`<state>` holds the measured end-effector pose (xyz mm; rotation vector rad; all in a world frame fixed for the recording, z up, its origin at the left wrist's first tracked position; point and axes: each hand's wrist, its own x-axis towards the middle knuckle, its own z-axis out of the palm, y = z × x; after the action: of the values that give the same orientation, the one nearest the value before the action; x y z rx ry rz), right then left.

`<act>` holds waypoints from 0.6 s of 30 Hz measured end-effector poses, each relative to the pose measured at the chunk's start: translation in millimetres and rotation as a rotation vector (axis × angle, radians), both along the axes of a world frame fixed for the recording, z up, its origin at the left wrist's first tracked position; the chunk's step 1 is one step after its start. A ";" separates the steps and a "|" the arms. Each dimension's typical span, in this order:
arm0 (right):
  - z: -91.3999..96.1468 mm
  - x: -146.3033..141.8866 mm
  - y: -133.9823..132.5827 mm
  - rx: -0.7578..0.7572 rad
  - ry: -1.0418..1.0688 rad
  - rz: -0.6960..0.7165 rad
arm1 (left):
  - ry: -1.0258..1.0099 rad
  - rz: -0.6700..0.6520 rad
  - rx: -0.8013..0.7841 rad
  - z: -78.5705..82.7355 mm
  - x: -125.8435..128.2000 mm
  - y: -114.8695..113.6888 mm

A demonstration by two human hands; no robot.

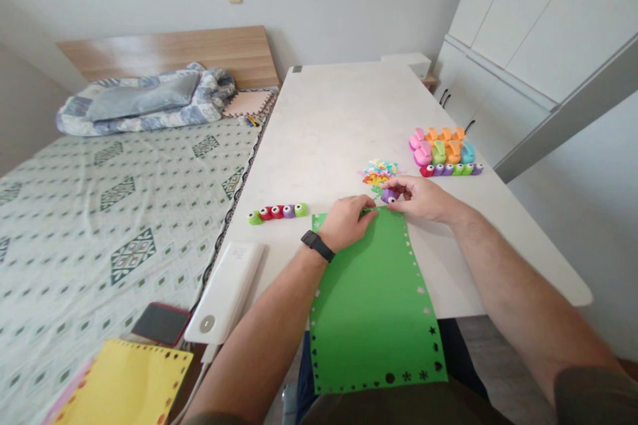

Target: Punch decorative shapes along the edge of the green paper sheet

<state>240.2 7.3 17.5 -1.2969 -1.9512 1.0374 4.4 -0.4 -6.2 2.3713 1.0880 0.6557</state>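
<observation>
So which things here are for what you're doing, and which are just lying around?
Being used: left hand, right hand, purple punch, green paper, other punches, paper bits.

Lying around: phone, pillow, bed.

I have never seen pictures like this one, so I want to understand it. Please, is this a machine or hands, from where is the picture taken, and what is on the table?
There is no machine here. These are a person's two bare hands, seen by one camera worn on the head, which looks forward and down. The left hand, with a black watch on the wrist, rests at the top edge of a green paper sheet. The sheet has small punched shapes along its borders. The right hand holds a small purple craft punch near that edge. On the white table lie a row of small colourful punches, larger pink, orange and blue punches, and a little pile of coloured paper cutouts.
</observation>
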 end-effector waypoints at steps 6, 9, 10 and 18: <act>0.5 -1.3 -5.1 -0.010 -0.064 0.036 | -0.003 -0.004 0.019 0.5 -1.0 0.4; 1.0 -1.7 -8.2 0.040 -0.073 0.022 | 0.008 -0.009 0.022 0.9 -1.1 0.0; 1.8 -1.8 -9.2 0.064 -0.068 0.006 | 0.012 -0.011 0.025 1.0 -1.0 -0.2; 2.7 -3.9 -13.4 0.098 -0.088 0.011 | 0.029 -0.022 0.035 2.8 0.2 -1.7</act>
<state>236.4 -6.0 20.2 -1.2991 -2.0499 0.8911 4.6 -2.0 -3.4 2.4258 1.0686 0.6398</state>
